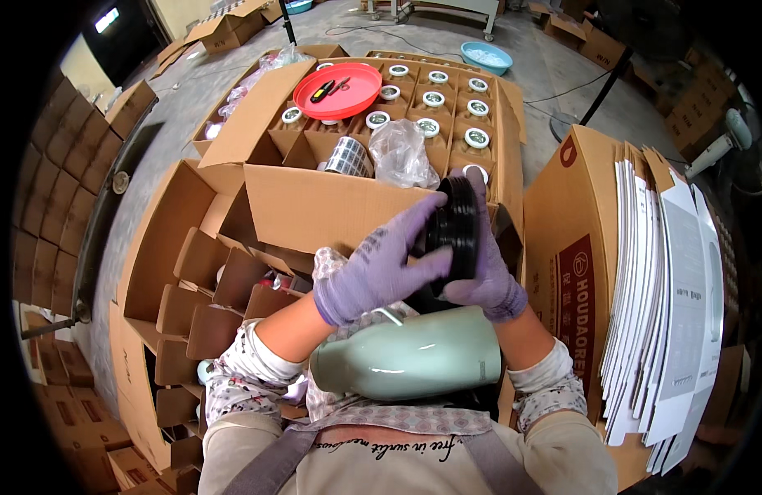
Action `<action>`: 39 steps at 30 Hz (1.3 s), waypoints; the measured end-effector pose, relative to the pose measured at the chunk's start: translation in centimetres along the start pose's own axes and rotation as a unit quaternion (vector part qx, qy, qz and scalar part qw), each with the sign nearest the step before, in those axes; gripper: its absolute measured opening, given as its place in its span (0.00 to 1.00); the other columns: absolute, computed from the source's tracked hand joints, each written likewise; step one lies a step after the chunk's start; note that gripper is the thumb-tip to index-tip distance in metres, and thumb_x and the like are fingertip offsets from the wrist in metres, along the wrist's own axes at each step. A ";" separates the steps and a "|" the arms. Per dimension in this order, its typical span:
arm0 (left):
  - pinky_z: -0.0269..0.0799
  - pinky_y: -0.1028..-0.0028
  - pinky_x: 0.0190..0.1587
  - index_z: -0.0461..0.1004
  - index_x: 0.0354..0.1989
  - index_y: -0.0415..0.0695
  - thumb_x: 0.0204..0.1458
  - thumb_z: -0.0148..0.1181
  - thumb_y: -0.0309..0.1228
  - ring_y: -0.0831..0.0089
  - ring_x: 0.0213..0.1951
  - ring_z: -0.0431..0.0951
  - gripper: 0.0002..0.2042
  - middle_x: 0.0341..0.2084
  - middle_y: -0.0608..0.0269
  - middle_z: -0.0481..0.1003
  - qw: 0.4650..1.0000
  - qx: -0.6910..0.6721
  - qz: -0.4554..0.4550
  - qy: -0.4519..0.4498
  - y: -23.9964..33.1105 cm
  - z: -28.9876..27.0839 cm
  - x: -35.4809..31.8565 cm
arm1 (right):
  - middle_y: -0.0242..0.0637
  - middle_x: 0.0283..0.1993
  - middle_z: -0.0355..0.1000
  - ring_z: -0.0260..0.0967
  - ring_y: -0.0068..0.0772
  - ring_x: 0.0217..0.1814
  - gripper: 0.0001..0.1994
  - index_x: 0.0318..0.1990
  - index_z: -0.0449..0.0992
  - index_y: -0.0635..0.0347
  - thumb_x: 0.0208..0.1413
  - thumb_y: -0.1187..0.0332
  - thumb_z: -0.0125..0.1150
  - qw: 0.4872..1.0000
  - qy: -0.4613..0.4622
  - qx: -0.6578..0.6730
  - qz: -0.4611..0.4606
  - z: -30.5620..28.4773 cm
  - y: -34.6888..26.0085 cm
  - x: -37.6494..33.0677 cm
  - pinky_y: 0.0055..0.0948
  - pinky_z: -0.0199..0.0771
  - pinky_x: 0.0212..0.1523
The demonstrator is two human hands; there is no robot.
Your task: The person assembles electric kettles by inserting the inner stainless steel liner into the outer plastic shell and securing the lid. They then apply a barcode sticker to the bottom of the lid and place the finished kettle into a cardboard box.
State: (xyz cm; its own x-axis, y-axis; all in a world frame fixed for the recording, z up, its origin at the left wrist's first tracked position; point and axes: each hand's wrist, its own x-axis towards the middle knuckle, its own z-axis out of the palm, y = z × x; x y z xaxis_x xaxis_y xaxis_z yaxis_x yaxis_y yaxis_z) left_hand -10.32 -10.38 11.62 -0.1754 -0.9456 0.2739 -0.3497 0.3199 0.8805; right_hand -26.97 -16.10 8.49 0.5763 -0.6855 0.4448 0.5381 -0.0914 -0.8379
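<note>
Head view, looking down: left hand (381, 268) in a purple knit glove, fingers wrapped over the near face of a black round lid (457, 227); right hand (486, 276), gloved the same, cupped behind it with fingertips showing above the rim — lid pinched edge-on between both hands, just above a pale green flask (414, 356). Flask lying on its side across the lap, tucked between the forearms, narrow end toward the left. Directly beyond the hands, an open cardboard carton (331, 206) with divider cells, most holding white-capped bottles (477, 138). Resting on those cells, a red round tray (339, 91); nearer, a crumpled clear plastic bag (401, 153) and a roll of labels (348, 157) just beside it. At right, a stack of flat white sheets (669, 289) leaning against a tall brown box (570, 239). At lower left, another divided carton (183, 305).
</note>
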 end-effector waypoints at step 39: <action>0.68 0.72 0.53 0.51 0.66 0.38 0.40 0.56 0.25 0.71 0.49 0.71 0.39 0.51 0.61 0.68 0.932 -0.293 0.057 0.204 -3.5 1.1 8.4 | 0.43 0.66 0.60 0.57 0.36 0.69 0.41 0.68 0.55 0.61 0.53 0.49 0.65 0.905 0.161 -0.364 -0.151 -5.9 -6.6 5.9 0.38 0.57 0.68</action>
State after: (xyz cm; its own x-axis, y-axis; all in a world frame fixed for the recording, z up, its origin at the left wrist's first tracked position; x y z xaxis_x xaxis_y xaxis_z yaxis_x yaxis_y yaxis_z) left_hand -11.56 -19.38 10.43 0.2260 -0.8890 0.3981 0.2335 0.4462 0.8639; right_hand -30.71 -23.86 14.75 0.1985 -0.7145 0.6708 0.0263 -0.6803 -0.7324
